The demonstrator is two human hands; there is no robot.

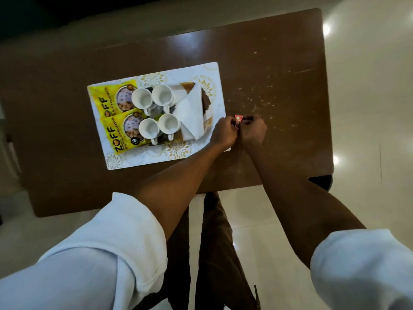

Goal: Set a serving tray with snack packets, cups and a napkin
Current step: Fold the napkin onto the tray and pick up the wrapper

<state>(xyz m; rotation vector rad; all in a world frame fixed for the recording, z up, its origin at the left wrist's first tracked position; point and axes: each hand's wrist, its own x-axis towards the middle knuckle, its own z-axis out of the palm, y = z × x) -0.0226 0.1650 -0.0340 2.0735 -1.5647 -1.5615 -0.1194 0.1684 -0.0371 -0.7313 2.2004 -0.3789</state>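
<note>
Both hands, left hand (223, 132) and right hand (253, 128), pinch shut on a small red sachet (238, 118) held between them over the desk (279, 74). Just left of that grip sits the tray (207, 68), carrying yellow snack packets (107, 113), four white cups (154, 113) and a folded napkin (192, 108). The sachet looks light, thin and crinkly, best held by its edges.

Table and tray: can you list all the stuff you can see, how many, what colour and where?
table: one, brown, on pale floor
tray: one, white with gold patterns, on table's left part
snack packets: two, yellow, tray's left side
cups: four, white, empty, tray's middle
napkin: one, white, folded, tray's right side
small packet: one, red, pinched between both hands
hands: left and right, beside tray's right edge
</note>
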